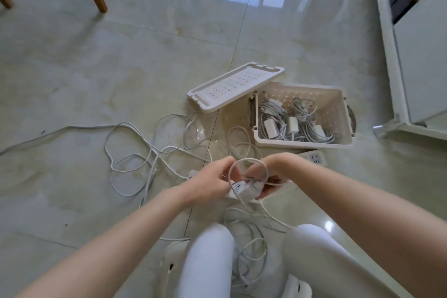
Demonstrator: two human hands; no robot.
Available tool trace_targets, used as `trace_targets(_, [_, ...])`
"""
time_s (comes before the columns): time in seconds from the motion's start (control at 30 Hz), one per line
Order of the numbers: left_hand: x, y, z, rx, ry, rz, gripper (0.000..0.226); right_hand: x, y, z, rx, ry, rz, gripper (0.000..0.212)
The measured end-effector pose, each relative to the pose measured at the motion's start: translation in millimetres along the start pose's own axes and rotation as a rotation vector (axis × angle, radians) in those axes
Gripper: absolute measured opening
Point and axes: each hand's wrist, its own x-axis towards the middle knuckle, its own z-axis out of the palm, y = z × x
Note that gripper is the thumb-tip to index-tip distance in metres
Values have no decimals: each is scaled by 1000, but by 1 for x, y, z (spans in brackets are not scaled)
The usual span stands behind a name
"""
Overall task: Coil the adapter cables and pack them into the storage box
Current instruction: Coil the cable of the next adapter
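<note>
So we're crouched over a shiny tile floor (96, 80), with a white cabinet (420, 60) off to the right. The storage box (302, 144) sits open on the floor, ahead and right of our hands, and several coiled cables (297, 126) with their plugs are lying inside it. Its lid (232, 87) is off and rests just left of the box, touching its far left corner. Loose cables (135, 147) sprawl over the floor to the left, and more are piled between our knees. Both hands meet in the middle. Our right hand (273, 172) cups a white adapter (244, 190) from below, fingers curled round it. Our left hand (208, 181) pinches in from the other side. It's blurry there, but it looks like it's holding the cable (249, 159) that loops up over the adapter.
</note>
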Motion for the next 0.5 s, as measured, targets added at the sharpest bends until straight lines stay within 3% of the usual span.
trace_targets(0.07, [-6, 17, -4, -256, 49, -15, 26, -14, 4, -5, 61, 33, -11, 30])
trace_targets(0.13, [-14, 39, -5, -401, 46, 1, 21, -22, 9, -11, 121, 45, -42, 29])
trace_targets(0.23, [-21, 64, -2, -335, 73, 81, 28, -43, 14, -16, 58, 118, -156, 19])
trace_targets(0.37, [-26, 87, 5, -156, 127, 168, 40, -69, 17, -15, 63, 273, -519, 11])
trace_targets(0.5, [-34, 96, 4, -64, 168, 162, 41, -95, 25, -5, 297, 505, -710, 31])
